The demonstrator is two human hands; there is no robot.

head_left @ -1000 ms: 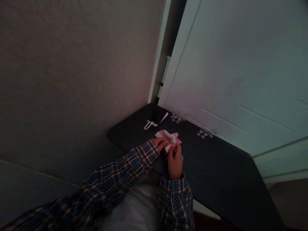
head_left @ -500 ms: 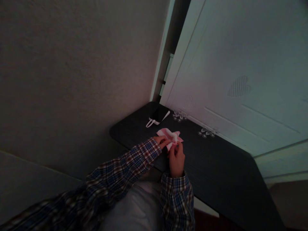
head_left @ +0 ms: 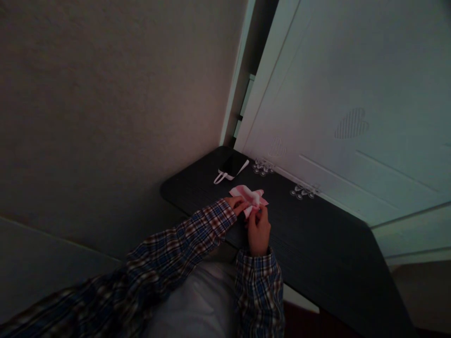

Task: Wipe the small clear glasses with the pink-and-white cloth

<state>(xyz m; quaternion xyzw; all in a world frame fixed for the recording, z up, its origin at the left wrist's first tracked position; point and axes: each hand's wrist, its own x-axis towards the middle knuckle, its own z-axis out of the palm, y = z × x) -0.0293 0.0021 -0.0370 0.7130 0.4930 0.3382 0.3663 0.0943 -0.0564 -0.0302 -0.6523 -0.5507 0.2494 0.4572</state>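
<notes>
A crumpled pink-and-white cloth [head_left: 248, 195] lies near the front edge of the dark table, its corners spread out. My left hand [head_left: 237, 204] rests on its near left side, fingers closed on the fabric. My right hand [head_left: 259, 230] pinches the near right part of the cloth between thumb and fingers. Part of the cloth is hidden behind the fingers of both hands. Whether something small lies inside the folds, I cannot tell in the dim light.
On the dark table [head_left: 317, 253], a phone [head_left: 233, 165] with a white strap or cable lies behind the cloth. Two clusters of clear suction-cup-like pieces [head_left: 262, 166] stand along the white panel [head_left: 369, 84] at the back. A wall [head_left: 123, 103] borders the left side.
Both hands keep their hold on the cloth with hardly any movement. The whole view has shifted very slightly.
</notes>
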